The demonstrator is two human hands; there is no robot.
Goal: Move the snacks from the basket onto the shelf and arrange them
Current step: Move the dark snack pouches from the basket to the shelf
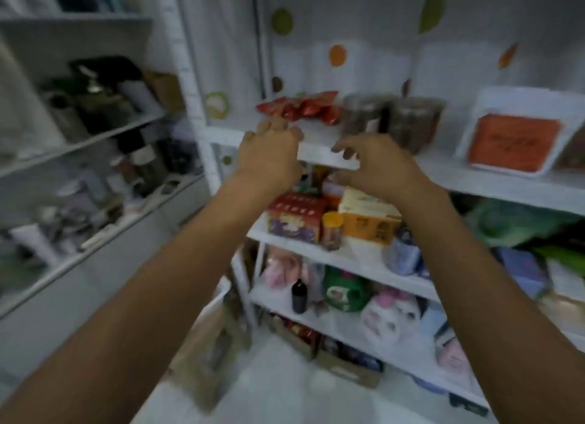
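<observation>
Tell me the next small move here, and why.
Probably push the left hand forward to the red snack packets and square them up: they lie in a loose heap at the top shelf's left end, beside two jars, and that hand hovers just short of them. The right hand looks empty.

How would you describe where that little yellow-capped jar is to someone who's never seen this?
Look at the white shelf unit, second board from the top. Near its front edge the yellow-capped jar stands between a red box and an orange-and-cream box. It is the small round one; both neighbours are bigger square cartons.
</observation>
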